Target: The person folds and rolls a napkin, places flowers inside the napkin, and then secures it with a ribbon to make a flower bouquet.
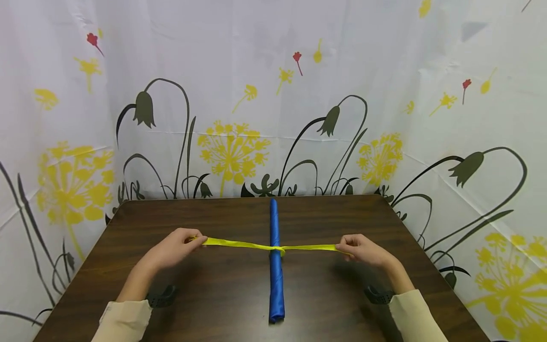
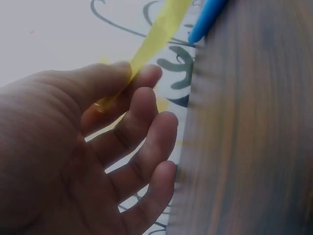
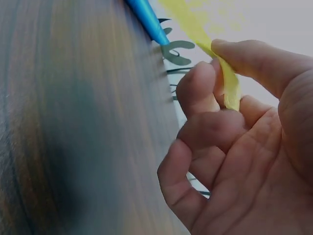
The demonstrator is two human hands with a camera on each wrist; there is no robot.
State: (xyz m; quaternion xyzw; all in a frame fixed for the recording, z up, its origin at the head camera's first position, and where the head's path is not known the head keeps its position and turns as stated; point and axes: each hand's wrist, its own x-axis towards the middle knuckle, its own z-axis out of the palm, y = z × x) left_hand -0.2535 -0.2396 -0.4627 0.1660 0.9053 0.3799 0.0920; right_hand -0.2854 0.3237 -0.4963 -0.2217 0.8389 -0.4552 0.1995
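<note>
A long roll of shiny blue cloth (image 1: pixel 276 280) lies lengthwise on the table, pointing away from me. Around its middle passes a yellow ribbon (image 1: pixel 239 244), crossed or knotted on top; which of the two I cannot tell. My left hand (image 1: pixel 175 249) pinches one ribbon end between thumb and index finger, the other fingers loosely bent in the left wrist view. On the opposite side my right hand (image 1: pixel 365 251) pinches the other end, and a short tail (image 3: pixel 231 90) hangs past the thumb into the palm. Both ribbon halves stretch nearly straight out sideways from the roll.
The dark wooden table (image 1: pixel 226 294) extends under both hands to a far edge. Behind and beside it hangs a white curtain (image 1: pixel 256 57) printed with flowers. Each wrist wears a dark band, the left band (image 1: pixel 162 297) and the right band (image 1: pixel 378 295).
</note>
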